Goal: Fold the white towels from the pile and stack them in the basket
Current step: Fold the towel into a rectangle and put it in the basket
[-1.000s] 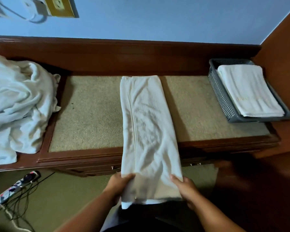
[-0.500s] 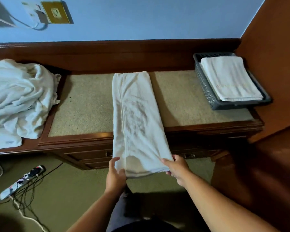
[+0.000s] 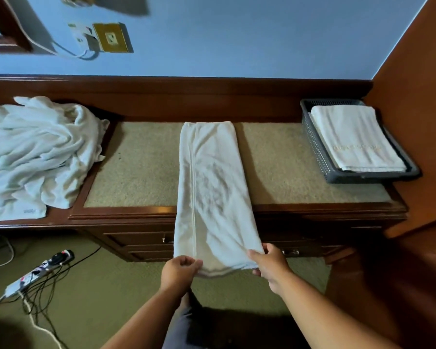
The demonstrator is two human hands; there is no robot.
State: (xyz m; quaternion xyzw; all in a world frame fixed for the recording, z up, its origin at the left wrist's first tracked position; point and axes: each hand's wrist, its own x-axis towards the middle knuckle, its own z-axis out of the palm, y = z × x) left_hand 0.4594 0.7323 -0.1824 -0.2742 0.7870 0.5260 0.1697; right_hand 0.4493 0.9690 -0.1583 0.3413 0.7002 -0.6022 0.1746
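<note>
A long white towel (image 3: 212, 187), folded lengthwise into a narrow strip, lies across the middle of the desk top (image 3: 141, 167) and hangs over its front edge. My left hand (image 3: 178, 272) pinches the near left corner of that strip. My right hand (image 3: 268, 265) grips the near right corner. Both corners are held off the desk, level with the drawers. A heap of unfolded white towels (image 3: 33, 154) covers the desk's left end. At the right end stands a grey perforated basket (image 3: 317, 149) with a folded white towel (image 3: 355, 137) inside.
A dark wooden backboard (image 3: 186, 96) runs behind the desk, and a brown wall (image 3: 418, 96) closes the right side. Drawers with small handles (image 3: 291, 252) face me. On the green carpet at the lower left lies a power strip (image 3: 40, 270) with tangled cables.
My hands have lifted the hanging end of the towel up and away from my body, and the camera has tilted up, showing more wall.
</note>
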